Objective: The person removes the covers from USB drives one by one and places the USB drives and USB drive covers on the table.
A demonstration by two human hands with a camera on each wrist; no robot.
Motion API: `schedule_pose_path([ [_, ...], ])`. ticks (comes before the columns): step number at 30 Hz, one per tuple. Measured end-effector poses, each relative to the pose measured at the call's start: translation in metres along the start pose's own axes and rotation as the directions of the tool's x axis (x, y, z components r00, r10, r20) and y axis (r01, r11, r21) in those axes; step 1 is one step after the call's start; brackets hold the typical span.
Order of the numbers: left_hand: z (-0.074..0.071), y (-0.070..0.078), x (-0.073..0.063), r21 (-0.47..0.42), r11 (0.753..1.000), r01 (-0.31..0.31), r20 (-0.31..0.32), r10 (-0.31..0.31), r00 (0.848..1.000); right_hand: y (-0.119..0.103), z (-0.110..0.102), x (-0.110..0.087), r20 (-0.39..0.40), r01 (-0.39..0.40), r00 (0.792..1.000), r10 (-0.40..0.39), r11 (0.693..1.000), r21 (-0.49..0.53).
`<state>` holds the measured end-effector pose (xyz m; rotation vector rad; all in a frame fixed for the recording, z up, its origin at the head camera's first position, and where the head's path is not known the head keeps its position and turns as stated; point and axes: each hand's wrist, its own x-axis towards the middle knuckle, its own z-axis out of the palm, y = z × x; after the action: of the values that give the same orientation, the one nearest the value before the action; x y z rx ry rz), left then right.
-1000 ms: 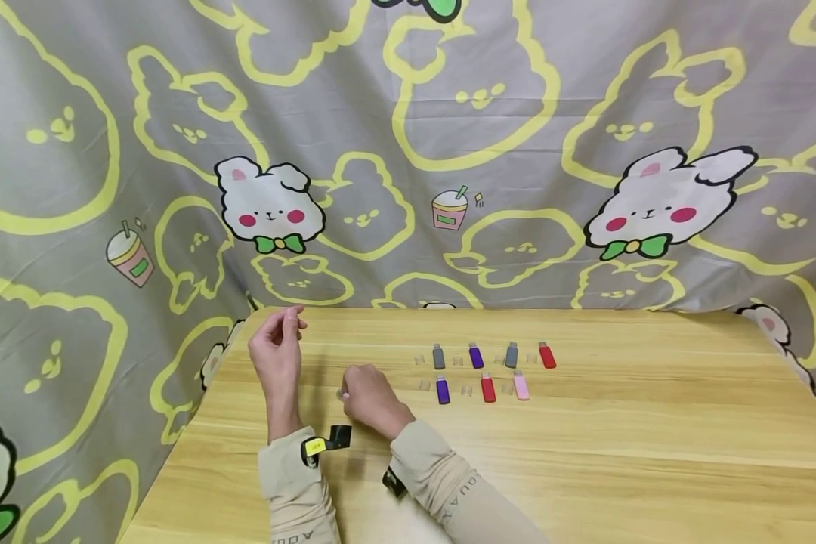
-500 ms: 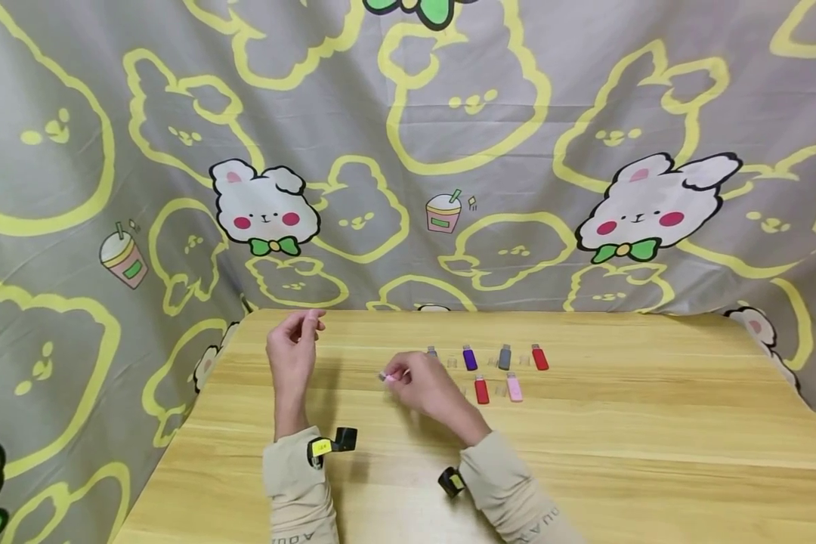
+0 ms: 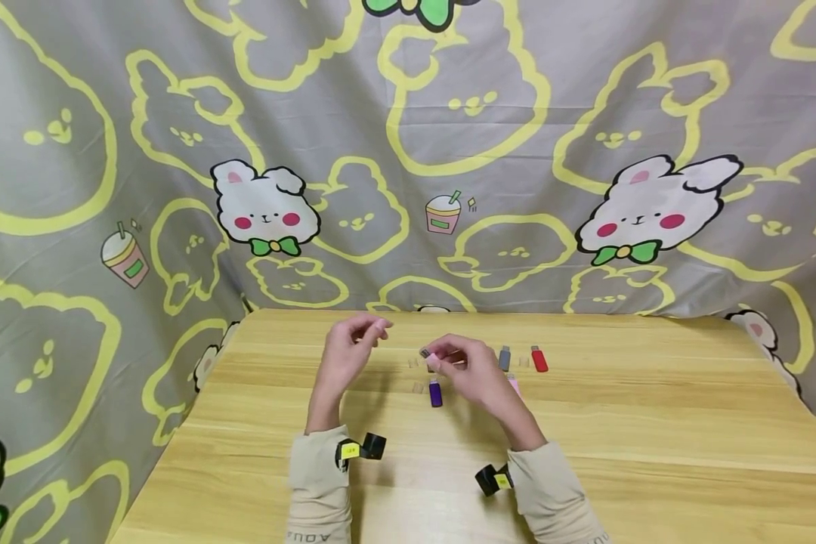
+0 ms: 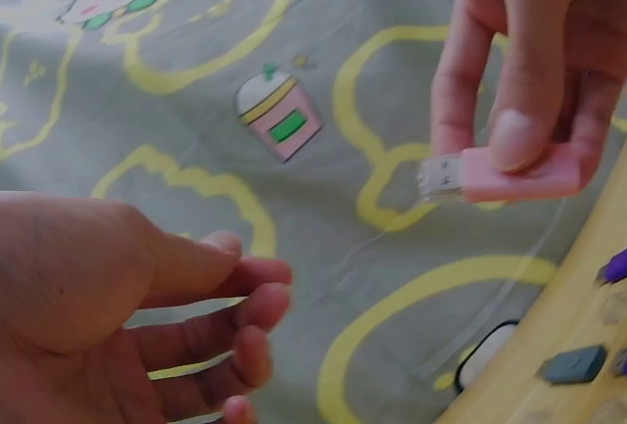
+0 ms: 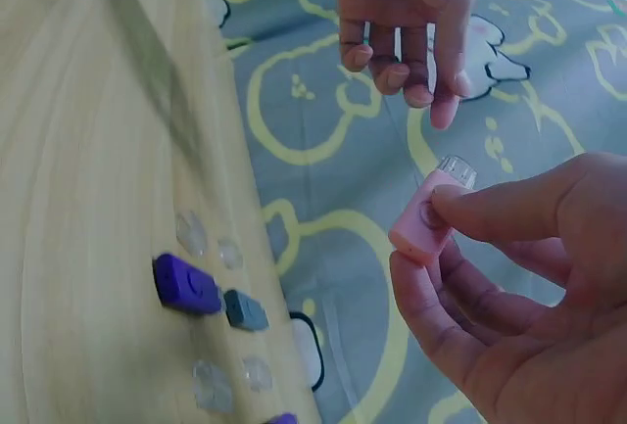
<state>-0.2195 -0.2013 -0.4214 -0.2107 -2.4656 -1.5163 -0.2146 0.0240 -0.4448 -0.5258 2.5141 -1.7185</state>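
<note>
Between thumb and fingers my right hand (image 3: 472,370) pinches a pink USB flash drive (image 4: 539,175), held above the table. A clear cap (image 5: 457,171) covers the drive's metal plug, which points toward my left hand (image 3: 350,351). The left hand hovers just across from it with fingers loosely curled and nothing in them, apart from the drive. Under and beside the right hand lie a purple USB drive (image 3: 436,394) and a grey USB drive (image 5: 245,310). Part of another pink USB drive (image 3: 514,384) shows behind the right wrist.
On the wooden table (image 3: 653,408), another grey drive (image 3: 505,358) and a red drive (image 3: 539,359) lie to the right. Loose clear caps (image 3: 418,388) lie beside the drives. A patterned curtain (image 3: 353,98) hangs along the back and left edges.
The right hand has risen from the table at left and moved right, carrying the pink drive. The left hand has moved right toward it.
</note>
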Motion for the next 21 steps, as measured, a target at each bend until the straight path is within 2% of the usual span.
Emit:
schedule_pose_path([
  [4,0.013,0.003,0.0,0.003,0.999,-0.036,0.116,0.035,0.993,0.001,-0.008,-0.001,-0.027,-0.001,1.0,0.001,1.0,0.015],
  [10,0.03,0.008,0.001,-0.022,0.996,-0.084,0.238,0.087,0.967,0.002,-0.015,-0.001,-0.066,0.003,0.998,-0.001,0.999,0.034],
  [13,0.035,0.009,0.0,-0.024,0.994,-0.107,0.261,0.11,0.959,0.003,-0.017,-0.001,-0.074,0.002,0.997,0.0,1.0,0.028],
  [21,0.043,0.011,0.001,-0.029,0.991,-0.128,0.258,0.131,0.957,0.003,-0.02,-0.003,-0.081,0.004,0.997,-0.003,1.0,0.018],
])
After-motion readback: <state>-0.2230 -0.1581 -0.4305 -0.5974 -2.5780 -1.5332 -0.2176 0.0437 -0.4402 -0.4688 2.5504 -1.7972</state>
